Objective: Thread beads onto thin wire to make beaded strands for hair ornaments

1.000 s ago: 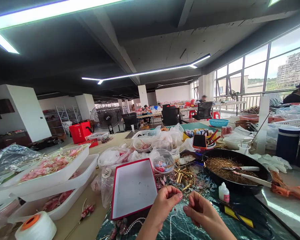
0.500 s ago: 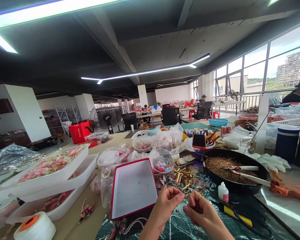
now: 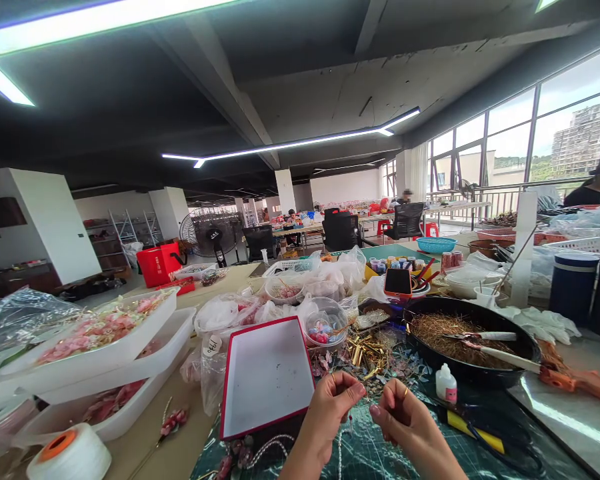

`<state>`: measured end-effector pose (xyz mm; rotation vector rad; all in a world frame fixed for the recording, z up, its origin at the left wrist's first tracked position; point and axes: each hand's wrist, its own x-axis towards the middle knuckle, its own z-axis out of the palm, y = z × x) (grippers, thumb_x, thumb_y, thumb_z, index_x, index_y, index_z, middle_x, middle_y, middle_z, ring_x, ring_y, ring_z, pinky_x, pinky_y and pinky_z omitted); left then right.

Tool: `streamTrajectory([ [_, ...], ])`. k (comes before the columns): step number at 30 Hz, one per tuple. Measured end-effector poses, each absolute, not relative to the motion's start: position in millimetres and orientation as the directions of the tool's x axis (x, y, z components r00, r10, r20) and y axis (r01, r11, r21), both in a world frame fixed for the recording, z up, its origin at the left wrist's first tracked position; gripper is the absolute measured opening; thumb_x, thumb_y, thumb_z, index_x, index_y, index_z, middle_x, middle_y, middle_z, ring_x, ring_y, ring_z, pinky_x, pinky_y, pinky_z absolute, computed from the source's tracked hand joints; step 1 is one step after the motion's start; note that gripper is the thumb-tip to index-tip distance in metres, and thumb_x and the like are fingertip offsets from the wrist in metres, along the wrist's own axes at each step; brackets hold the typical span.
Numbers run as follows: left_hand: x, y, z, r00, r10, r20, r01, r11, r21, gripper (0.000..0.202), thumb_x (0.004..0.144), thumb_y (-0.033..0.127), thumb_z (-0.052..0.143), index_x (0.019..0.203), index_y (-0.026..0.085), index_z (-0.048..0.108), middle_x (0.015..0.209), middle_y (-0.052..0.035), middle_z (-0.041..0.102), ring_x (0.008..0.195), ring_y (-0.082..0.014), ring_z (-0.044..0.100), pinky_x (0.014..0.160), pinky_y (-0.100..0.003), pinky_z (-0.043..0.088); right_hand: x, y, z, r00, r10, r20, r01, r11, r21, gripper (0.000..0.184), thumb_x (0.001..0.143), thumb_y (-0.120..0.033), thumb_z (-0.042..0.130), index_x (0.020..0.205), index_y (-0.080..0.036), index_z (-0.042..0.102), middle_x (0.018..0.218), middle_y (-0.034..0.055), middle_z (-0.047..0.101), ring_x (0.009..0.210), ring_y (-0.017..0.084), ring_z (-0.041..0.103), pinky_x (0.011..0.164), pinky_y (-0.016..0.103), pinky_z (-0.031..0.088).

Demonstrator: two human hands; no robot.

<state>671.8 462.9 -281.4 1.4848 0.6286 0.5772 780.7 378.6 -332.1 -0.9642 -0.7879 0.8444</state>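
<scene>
My left hand [image 3: 334, 408] is closed in a pinch above the green cutting mat [image 3: 367, 460]. What its fingertips hold is too small to make out. A tiny dark red bead [image 3: 351, 418] shows just below that pinch, and a silvery beaded strand [image 3: 340, 453] runs down beneath. Close by on the right, my right hand [image 3: 405, 421] has thumb and fingers drawn together, apart from the left. Whatever lies in this grip is also too fine to name. Just beyond both hands lie gold wire-like pieces [image 3: 367, 355] and loose pale petals [image 3: 410, 367].
A red-rimmed white tray [image 3: 267, 380] lies left of my hands. To the right are a small white bottle [image 3: 446, 385], yellow-and-black handles [image 3: 475, 433], and a black pan [image 3: 525, 360] with pliers [image 3: 505, 357] on fine wires. Stacked white trays [image 3: 145, 353] and a thread spool [image 3: 75, 457] stand left.
My right hand has shifted slightly to the right, so the gap between the hands is a little wider. The left hand stays nearly where it was, still pinching.
</scene>
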Motion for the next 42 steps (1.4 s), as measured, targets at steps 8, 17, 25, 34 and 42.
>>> streamTrajectory([
  [8,669,465,-274,0.743,0.669,0.002,-0.005,0.004,1.0,0.028,0.075,0.044,0.051,0.083,0.018,0.054,0.051,0.0081,0.032,0.046,-0.0073,0.022,0.046,-0.023,0.015,784,367,-326,0.315,0.941,0.124,-0.241,0.206,-0.948,0.027,0.07,-0.04,0.061,0.085,-0.019,0.051,0.055,-0.0065,0.045,0.043,0.005,0.037,0.04,0.019,0.027],
  [17,671,466,-273,0.76,0.65,-0.009,-0.032,0.052,0.998,0.013,0.077,0.03,0.044,0.084,0.02,0.046,0.053,0.0085,0.03,0.047,-0.0076,0.021,0.046,-0.023,0.012,775,379,-342,0.331,0.94,0.085,-0.325,0.198,-0.925,0.041,0.058,-0.047,0.069,0.078,-0.022,0.043,0.046,-0.0096,0.047,0.034,0.005,0.039,0.034,0.017,0.023],
  [25,672,449,-259,0.701,0.713,0.005,-0.053,0.046,0.998,0.007,0.073,0.023,0.042,0.08,0.021,0.042,0.052,0.0085,0.029,0.048,-0.0085,0.024,0.047,-0.023,0.015,776,388,-339,0.478,0.868,0.137,-0.275,0.295,-0.915,0.045,0.062,-0.047,0.065,0.094,-0.02,0.048,0.049,-0.0087,0.042,0.038,0.007,0.039,0.037,0.021,0.026],
  [34,674,451,-268,0.747,0.665,0.014,-0.084,0.073,0.994,0.003,0.078,0.02,0.04,0.08,0.021,0.041,0.047,0.0089,0.036,0.045,-0.0075,0.024,0.046,-0.023,0.013,788,383,-318,0.42,0.892,0.17,-0.23,0.286,-0.93,0.026,0.072,-0.037,0.06,0.09,-0.019,0.062,0.055,-0.004,0.051,0.048,0.008,0.037,0.046,0.023,0.026],
  [42,672,458,-282,0.853,0.521,-0.019,-0.066,0.144,0.987,0.023,0.081,0.033,0.043,0.094,0.017,0.051,0.059,0.0022,0.053,0.048,-0.0081,0.038,0.048,-0.023,0.023,802,378,-299,0.418,0.899,0.133,-0.165,0.219,-0.962,0.019,0.071,-0.036,0.062,0.075,-0.018,0.064,0.052,-0.0041,0.051,0.045,0.008,0.034,0.043,0.023,0.02],
])
